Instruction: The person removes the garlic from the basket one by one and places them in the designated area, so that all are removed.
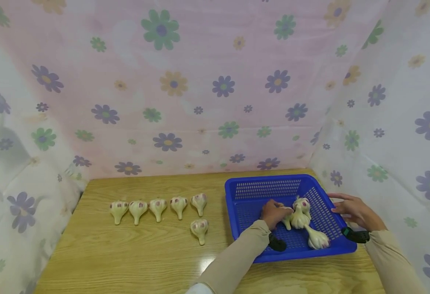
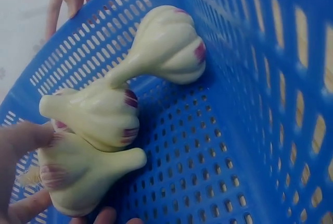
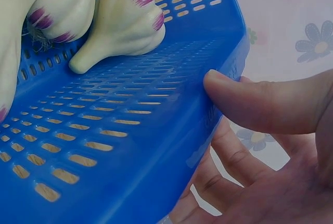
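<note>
Inside the blue basket [image 1: 242, 208], my left hand [image 1: 273, 213] has its thumb and fingers round a garlic bulb [image 2: 78, 174], whose stem points right in the left wrist view. Against that bulb lies another one [image 2: 101, 114], and a further bulb [image 2: 169, 47] rests by the basket wall. In the head view a bulb [image 1: 317, 239] lies near the basket's front right corner. My right hand [image 1: 359, 213] holds the basket's right rim, thumb on top and fingers outside the wall [image 3: 203, 109].
On the wooden table [image 1: 126, 261], left of the basket, five garlic bulbs stand in a row, among them one at the left end [image 1: 119, 210]. One more bulb [image 1: 199, 230] lies in front of the row's right end. Flowered cloth [image 1: 200, 102] hangs behind and at both sides.
</note>
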The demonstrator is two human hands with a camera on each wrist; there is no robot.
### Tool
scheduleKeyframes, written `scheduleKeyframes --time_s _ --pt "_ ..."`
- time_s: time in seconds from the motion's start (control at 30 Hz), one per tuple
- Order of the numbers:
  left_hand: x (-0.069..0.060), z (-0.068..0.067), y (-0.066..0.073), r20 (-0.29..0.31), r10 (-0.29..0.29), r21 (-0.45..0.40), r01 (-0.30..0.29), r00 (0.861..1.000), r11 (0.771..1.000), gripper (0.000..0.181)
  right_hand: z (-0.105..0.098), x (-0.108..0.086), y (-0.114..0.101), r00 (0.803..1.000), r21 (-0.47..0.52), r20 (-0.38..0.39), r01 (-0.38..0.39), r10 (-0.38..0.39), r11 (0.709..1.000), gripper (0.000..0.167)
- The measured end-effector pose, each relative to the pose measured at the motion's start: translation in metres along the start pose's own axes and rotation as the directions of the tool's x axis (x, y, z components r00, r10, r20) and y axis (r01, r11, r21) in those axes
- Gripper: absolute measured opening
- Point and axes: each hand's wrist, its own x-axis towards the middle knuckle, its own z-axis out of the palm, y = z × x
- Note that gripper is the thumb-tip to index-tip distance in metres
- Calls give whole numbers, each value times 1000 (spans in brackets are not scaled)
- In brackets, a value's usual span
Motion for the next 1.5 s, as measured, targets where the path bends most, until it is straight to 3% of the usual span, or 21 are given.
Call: scheduleKeyframes --time_s 0.3,0.67,1.07,1.33,1.5 --pt "9 0 -8 15 -39 -48 40 999 998 34 -1 0 -1 1000 -26 -7 -14 14 1000 71" --pt "9 -4 -9 35 -23 38 22 999 999 30 2 1 5 1000 54 20 -12 11 998 66" --pt "18 -14 -16 58 3 -57 1 998 998 34 -7 4 9 994 46 79 70 -73 997 68" --pt "16 -30 -6 145 30 -216 2 989 976 30 -6 4 13 995 36 66 77 -79 996 64" --pt "16 -45 2 174 58 -273 -9 983 962 29 -4 4 14 995 31 69 74 -76 997 66"
